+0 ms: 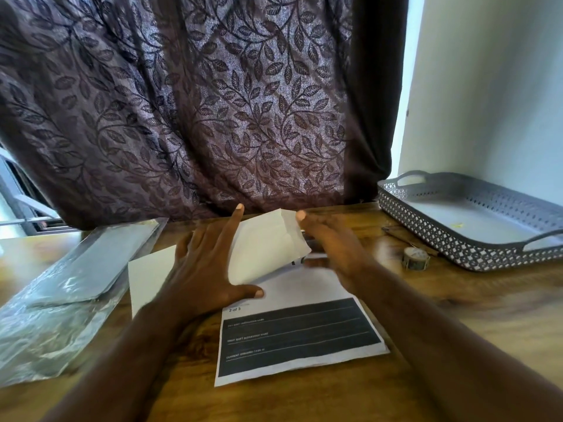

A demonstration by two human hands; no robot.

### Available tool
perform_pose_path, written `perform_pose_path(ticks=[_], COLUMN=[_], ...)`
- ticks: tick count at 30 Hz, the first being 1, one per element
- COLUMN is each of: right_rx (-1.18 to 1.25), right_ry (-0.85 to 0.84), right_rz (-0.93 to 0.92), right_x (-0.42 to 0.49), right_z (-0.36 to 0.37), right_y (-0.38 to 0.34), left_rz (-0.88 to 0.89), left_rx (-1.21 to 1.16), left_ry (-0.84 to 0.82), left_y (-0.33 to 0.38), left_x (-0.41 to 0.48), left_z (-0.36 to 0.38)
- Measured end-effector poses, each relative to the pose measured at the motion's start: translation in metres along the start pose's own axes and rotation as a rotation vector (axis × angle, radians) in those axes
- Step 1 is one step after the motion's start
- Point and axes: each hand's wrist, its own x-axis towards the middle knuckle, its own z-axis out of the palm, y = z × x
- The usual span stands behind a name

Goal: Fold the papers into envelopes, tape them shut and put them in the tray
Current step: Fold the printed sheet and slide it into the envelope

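A white sheet of paper lies folded over on the wooden table, its far flap raised. My left hand presses flat on it with straight fingers, thumb at the fold's near edge. Blurred by motion, my right hand is at the flap's right edge with fingers extended. Under it lies a printed sheet with a black block and the text "2 of 3". A small roll of patterned tape stands to the right. The grey perforated tray sits at the far right, holding no envelopes.
A clear plastic sleeve with flat contents lies at the left of the table. A thin dark pen-like object rests between the tape and the tray. A patterned purple curtain hangs right behind the table's far edge.
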Motion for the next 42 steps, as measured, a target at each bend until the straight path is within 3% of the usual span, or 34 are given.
perform_pose_path(ticks=[3, 10, 16, 22, 28, 31, 36, 42], right_rx=[0.140, 0.106, 0.138, 0.245, 0.256, 0.186, 0.139, 0.096], right_ry=[-0.153, -0.069, -0.051, 0.042, 0.058, -0.039, -0.172, -0.196], right_rz=[0.139, 0.059, 0.082, 0.065, 0.045, 0.068, 0.059, 0.049], right_x=[-0.001, 0.006, 0.006, 0.011, 0.011, 0.007, 0.000, 0.000], right_z=[0.012, 0.014, 0.007, -0.001, -0.006, -0.003, 0.007, 0.011], right_y=[0.005, 0.011, 0.009, 0.010, 0.009, 0.011, 0.010, 0.012], left_rz=[0.008, 0.006, -0.268, -0.303, -0.447, -0.463, -0.586, -0.611], left_rx=[0.001, -0.049, -0.252, -0.346, -1.111, -1.171, -1.329, -1.337], left_ry=[-0.007, -0.021, 0.077, 0.085, -0.155, -0.213, -0.126, -0.060], left_y=[0.001, 0.000, -0.005, 0.007, 0.029, 0.031, 0.030, 0.026], left_x=[0.001, 0.001, 0.005, 0.007, 0.006, 0.008, 0.006, 0.004], left_z=[0.001, -0.004, -0.007, -0.016, -0.014, -0.003, 0.005, 0.005])
